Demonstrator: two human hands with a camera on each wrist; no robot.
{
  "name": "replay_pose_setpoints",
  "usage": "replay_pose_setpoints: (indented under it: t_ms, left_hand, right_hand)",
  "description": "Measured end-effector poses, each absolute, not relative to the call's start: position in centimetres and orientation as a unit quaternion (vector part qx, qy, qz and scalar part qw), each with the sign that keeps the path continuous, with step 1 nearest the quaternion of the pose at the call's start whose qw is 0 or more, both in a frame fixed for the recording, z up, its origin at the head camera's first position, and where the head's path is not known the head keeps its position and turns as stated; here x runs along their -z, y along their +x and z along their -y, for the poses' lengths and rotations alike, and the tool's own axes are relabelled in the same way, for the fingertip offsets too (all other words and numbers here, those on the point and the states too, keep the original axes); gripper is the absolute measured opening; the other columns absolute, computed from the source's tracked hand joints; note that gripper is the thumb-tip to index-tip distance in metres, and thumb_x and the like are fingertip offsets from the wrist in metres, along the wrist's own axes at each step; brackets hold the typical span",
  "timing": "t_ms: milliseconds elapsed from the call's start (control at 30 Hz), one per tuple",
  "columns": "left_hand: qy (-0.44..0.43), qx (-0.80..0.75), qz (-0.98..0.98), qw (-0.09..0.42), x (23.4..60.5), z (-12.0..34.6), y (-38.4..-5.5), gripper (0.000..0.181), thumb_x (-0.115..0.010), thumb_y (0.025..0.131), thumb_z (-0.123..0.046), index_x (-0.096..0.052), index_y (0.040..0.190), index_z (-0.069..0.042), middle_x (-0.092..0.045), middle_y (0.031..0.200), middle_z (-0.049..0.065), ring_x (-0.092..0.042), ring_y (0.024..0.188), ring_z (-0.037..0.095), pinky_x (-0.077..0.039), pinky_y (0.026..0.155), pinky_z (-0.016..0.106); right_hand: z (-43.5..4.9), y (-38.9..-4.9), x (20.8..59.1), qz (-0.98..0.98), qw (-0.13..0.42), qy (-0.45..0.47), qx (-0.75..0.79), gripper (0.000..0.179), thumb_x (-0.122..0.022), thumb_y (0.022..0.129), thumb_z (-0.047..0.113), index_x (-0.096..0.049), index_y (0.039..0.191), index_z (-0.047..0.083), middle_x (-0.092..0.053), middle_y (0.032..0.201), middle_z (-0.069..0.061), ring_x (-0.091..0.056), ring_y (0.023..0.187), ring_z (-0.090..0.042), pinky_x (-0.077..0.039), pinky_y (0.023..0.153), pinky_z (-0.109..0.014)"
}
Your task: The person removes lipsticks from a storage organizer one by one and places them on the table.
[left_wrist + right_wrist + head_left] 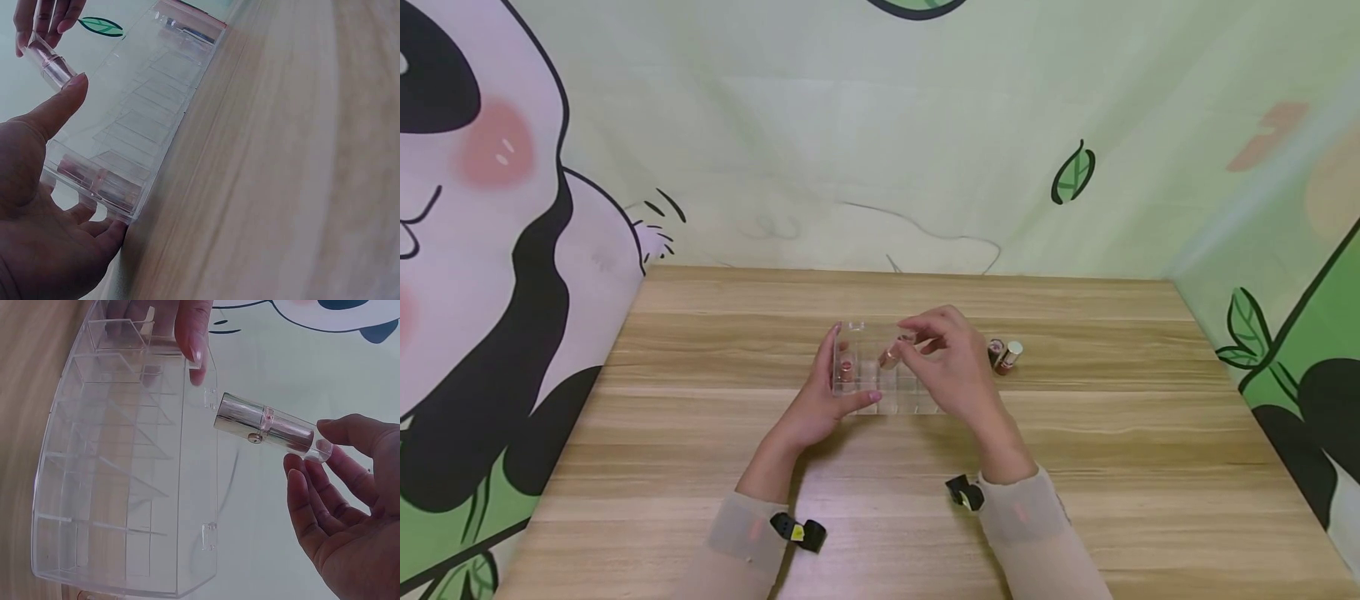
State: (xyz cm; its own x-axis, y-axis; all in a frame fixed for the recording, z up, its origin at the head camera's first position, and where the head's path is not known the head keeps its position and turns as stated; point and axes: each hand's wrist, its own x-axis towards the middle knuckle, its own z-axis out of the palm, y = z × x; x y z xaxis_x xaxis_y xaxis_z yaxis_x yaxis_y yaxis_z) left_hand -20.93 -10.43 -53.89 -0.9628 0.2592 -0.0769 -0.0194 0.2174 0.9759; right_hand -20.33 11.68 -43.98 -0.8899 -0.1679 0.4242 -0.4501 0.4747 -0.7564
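A clear plastic lipstick organizer (887,406) with divided compartments stands on the table. My left hand (818,410) grips its left end, fingers along the side and thumb across the front. Between thumb and fingertips, my right hand (957,367) pinches a lipstick (275,428) by its clear end. The lipstick is tilted above the organizer, its shiny metallic end pointing toward the compartments. Another lipstick (100,180) sits in the compartment at the organizer's left end, beside my left fingers.
Two small tubes stand just right of the organizer, partly behind my right hand: a dark one (996,348) and one with a pale cap (1010,357). The wooden table (1097,433) meets a printed fabric backdrop (775,150) at its far edge.
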Motion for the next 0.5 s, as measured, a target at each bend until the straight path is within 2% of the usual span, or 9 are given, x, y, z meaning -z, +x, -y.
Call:
replay_pose_setpoints:
  t_ms: [233,500]
  left_hand:
    - [0.079,-0.617,-0.775,0.111,53.93,10.49,-20.93,0.119,-0.090,0.089,-0.032,-0.002,0.167,-0.052,-0.021,0.173,0.009,-0.030,0.156,0.036,-0.020,0.127,0.064]
    - [0.076,-0.617,-0.775,0.112,54.02,10.51,-20.91,0.120,-0.091,0.088,-0.036,-0.002,0.167,-0.053,-0.022,0.172,0.008,-0.033,0.155,0.037,-0.023,0.126,0.063]
  right_hand:
    - [-12.08,-20.27,43.94,0.845,0.147,0.175,-0.483,0.020,-0.082,0.093,0.004,-0.080,0.113,0.002,-0.070,0.111,-0.012,-0.072,0.095,-0.024,-0.064,0.081,-0.039]
    - [-12.63,-20.19,43.94,0.846,0.150,0.174,-0.482,0.019,-0.081,0.094,0.004,-0.079,0.113,0.002,-0.069,0.111,-0.011,-0.072,0.094,-0.024,-0.064,0.081,-0.040]
